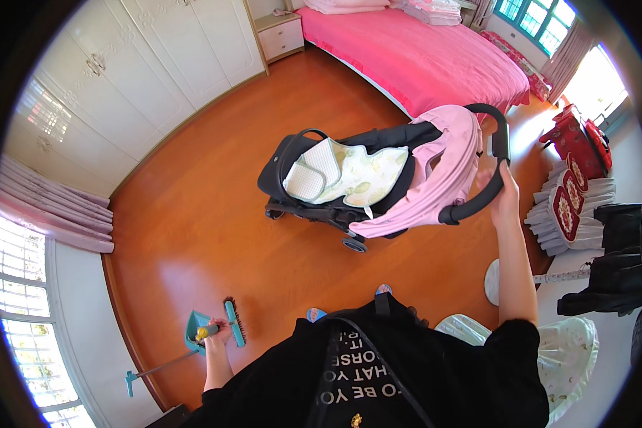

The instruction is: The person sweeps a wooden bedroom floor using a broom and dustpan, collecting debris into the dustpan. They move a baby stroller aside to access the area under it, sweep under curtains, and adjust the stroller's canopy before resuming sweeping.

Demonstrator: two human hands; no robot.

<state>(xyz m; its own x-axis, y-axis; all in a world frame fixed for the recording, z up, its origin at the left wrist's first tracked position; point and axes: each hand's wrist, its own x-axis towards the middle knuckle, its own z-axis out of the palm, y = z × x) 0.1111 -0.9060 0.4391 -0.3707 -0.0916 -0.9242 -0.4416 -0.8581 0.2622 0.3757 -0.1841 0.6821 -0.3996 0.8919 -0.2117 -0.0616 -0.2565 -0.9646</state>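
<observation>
My right hand (506, 195) is closed around the black handlebar (481, 206) of a baby stroller with a pink canopy (438, 176). A white leaf-patterned seat liner (369, 170) lies in the stroller's seat. At lower left, my left hand (219, 330) holds a broom by its handle, whose yellow end (203, 333) points up towards the camera. The broom's teal head with dark bristles (235, 323) shows just beside that hand. Partly behind the hand is a teal dustpan (192, 326) with a long thin handle reaching down-left.
A bed with a pink cover (428, 59) stands beyond the stroller. White wardrobes (139, 69) line the upper left, and a nightstand (281, 40) stands beside them. At right are a red suitcase (575, 142), a ruffle-covered item (567, 208) and dark hanging clothes (615, 267).
</observation>
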